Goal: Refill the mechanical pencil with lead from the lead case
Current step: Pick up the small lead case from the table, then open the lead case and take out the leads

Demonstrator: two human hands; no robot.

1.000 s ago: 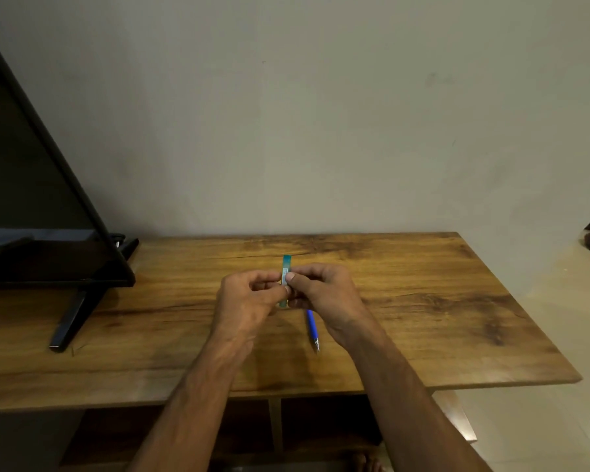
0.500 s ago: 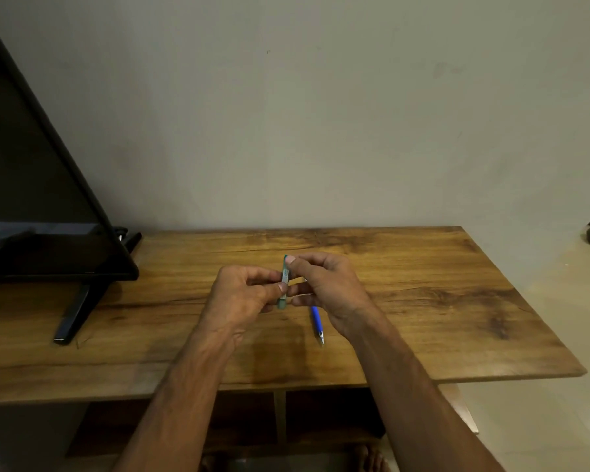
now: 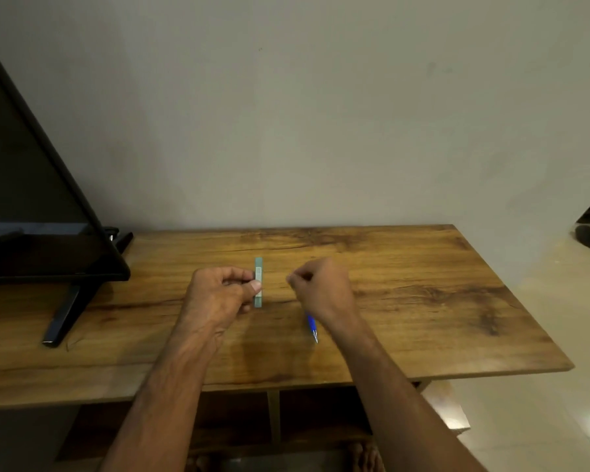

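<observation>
From the head cam, the left hand [image 3: 218,294] pinches the teal lead case [image 3: 258,282] between thumb and fingers, holding it upright just above the wooden table [image 3: 423,301]. The right hand [image 3: 321,287] sits a little apart from it with its fingers curled in and thumb and forefinger pressed together, though I honestly can't tell if anything's between them. The blue pencil [image 3: 312,327] lies on the table half under the right wrist, tip toward the person, and a dark screen [image 3: 31,199] stands far left.
</observation>
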